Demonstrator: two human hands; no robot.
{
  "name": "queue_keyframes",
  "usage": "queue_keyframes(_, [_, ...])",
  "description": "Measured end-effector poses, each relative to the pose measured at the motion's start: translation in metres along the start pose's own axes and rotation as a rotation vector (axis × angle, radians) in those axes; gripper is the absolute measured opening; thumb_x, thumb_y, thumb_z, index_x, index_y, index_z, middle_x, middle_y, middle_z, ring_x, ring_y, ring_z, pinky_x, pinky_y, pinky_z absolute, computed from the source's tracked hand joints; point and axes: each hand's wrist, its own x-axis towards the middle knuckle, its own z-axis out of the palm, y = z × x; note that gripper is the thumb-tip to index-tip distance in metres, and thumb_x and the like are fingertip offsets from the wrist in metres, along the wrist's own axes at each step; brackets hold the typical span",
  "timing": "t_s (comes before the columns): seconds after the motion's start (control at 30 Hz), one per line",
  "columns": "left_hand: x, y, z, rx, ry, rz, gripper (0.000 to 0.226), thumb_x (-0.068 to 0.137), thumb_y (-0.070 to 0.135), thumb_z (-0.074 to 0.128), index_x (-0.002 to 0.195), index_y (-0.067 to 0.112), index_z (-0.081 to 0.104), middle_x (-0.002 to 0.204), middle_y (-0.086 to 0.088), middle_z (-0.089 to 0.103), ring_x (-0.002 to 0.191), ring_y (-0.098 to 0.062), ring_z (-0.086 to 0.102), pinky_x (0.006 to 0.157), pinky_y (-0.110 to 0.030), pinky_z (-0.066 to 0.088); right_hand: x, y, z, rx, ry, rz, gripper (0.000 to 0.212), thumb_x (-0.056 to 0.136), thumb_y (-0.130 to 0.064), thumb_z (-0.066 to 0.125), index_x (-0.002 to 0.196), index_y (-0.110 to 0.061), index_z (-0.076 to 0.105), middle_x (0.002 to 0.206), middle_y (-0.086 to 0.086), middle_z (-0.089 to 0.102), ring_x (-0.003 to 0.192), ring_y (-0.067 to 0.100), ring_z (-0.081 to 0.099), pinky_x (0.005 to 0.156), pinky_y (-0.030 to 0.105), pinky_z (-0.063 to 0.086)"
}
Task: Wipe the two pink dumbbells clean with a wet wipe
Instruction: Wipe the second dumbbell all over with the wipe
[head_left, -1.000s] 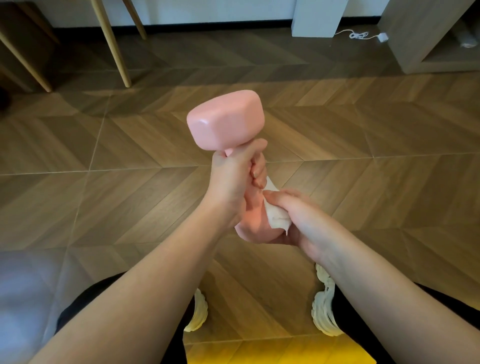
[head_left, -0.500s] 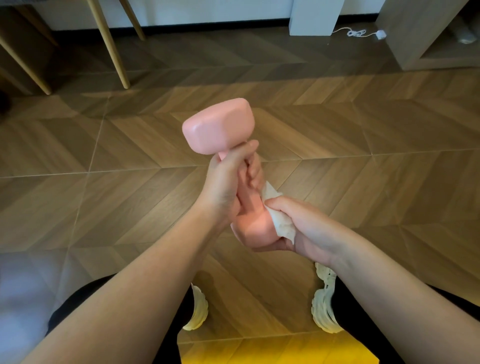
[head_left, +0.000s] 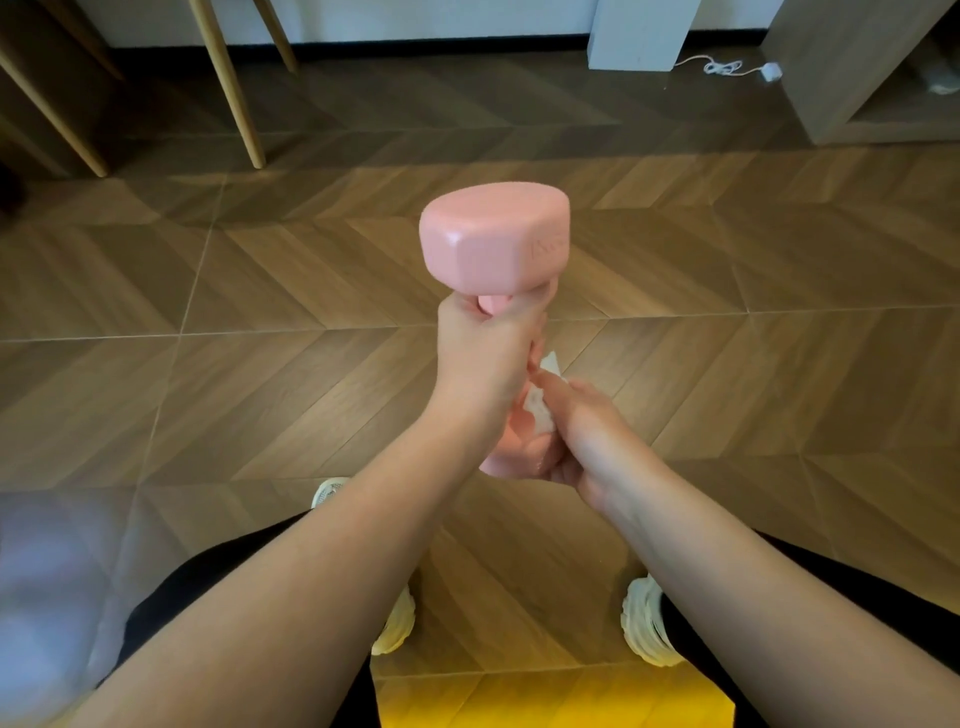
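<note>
One dumbbell, left hand; one wipe, right hand

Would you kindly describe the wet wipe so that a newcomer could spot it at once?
Find the pink dumbbell held roughly upright mid-frame above the wooden floor. At its lower head, the right hand presses the wet wipe against it: the only crumpled white scrap there.

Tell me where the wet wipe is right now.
Head view, centre: the wet wipe is bunched under the right hand against the lower end of the pink dumbbell, just right of the left hand that grips the handle.
</note>
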Motion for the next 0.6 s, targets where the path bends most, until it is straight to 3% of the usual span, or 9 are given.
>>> queue_keyframes(0.07, [0.001,0.002,-0.001,-0.025,-0.001,-0.035,0.038,0.087,0.008,0.066,0.058,0.014,0.044,0.048,-0.003,0.034,0.044,-0.017,0.029,0.05,-0.031,0.023,-0.004,-0.001,-0.002,-0.011,-0.039,-0.001,0.032,0.097,-0.045,0.054,0.109,-0.016,0.059,0.089,0.004,0.073,0.074,0.02,0.069,0.056,0.031,0.059])
queue_keyframes(0.13, [0.002,0.003,-0.003,-0.059,0.0,-0.064,0.041,0.091,0.006,0.062,0.055,0.016,0.043,0.047,-0.002,0.034,0.043,-0.016,0.028,0.049,-0.031,0.022,-0.008,-0.001,-0.005,-0.027,-0.087,-0.022,0.028,0.099,-0.044,0.051,0.11,-0.019,0.059,0.098,0.006,0.074,0.086,0.024,0.072,0.069,0.041,0.063])
queue_keyframes(0.23, [0.006,0.004,-0.005,-0.085,-0.016,-0.082,0.051,0.091,0.008,0.061,0.044,0.023,0.048,0.046,0.001,0.035,0.041,-0.015,0.03,0.048,-0.031,0.023,-0.013,-0.003,-0.009,-0.001,-0.174,-0.021,0.029,0.102,-0.032,0.041,0.119,-0.018,0.06,0.11,0.013,0.072,0.098,0.033,0.071,0.077,0.051,0.061])
queue_keyframes(0.43, [0.006,0.007,-0.005,-0.115,-0.075,-0.065,0.053,0.092,0.007,0.06,0.042,0.023,0.049,0.046,0.0,0.035,0.04,-0.014,0.03,0.048,-0.029,0.023,-0.017,-0.003,-0.019,0.116,-0.296,-0.016,0.03,0.1,-0.015,0.047,0.129,-0.016,0.055,0.118,0.015,0.069,0.101,0.034,0.07,0.076,0.051,0.061])
queue_keyframes(0.6, [0.005,0.005,-0.006,-0.165,-0.184,0.017,0.037,0.079,0.015,0.063,0.045,0.023,0.05,0.043,0.0,0.033,0.037,-0.014,0.028,0.044,-0.028,0.022,-0.014,-0.002,-0.019,0.239,-0.322,0.084,0.031,0.102,-0.027,0.046,0.124,-0.009,0.058,0.114,0.021,0.071,0.105,0.04,0.069,0.066,0.046,0.062])
